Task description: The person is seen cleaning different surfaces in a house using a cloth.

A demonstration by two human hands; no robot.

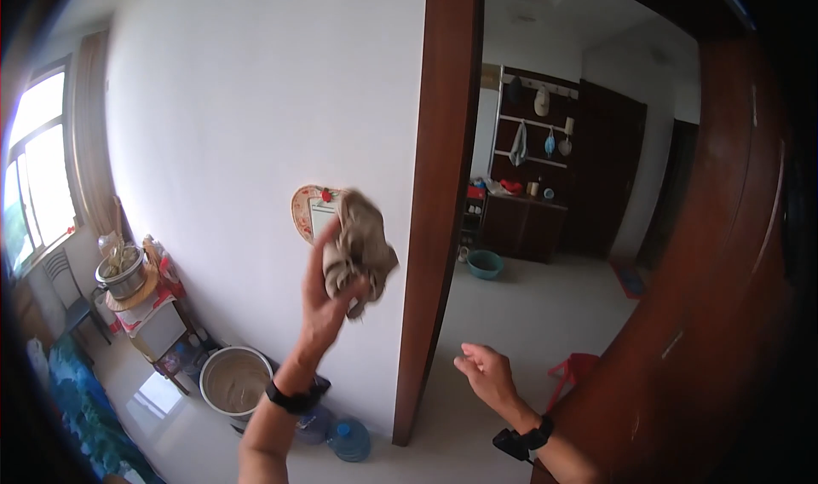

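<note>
Raised against the white wall (256, 83), my left hand (324, 292) grips a crumpled brown cleaning rag (365, 241). The rag partly covers a light switch (324, 216) that has a patterned, rounded surround (303, 207) with a small red ornament. Whether the cloth presses on the wall or hangs just off it, I cannot tell. My right hand (487, 375) is held low in front of the doorway, its fingers curled in loosely with nothing visible in them. Dark straps with small devices sit on both wrists.
A dark wooden door frame (434, 186) rises right of the switch, with a brown door (724, 254) beyond my right hand. Low left are a large metal pot (234, 382), water jugs (348, 440) and a small table (162, 335). A red stool (573, 371) and teal basin (485, 264) stand past the doorway.
</note>
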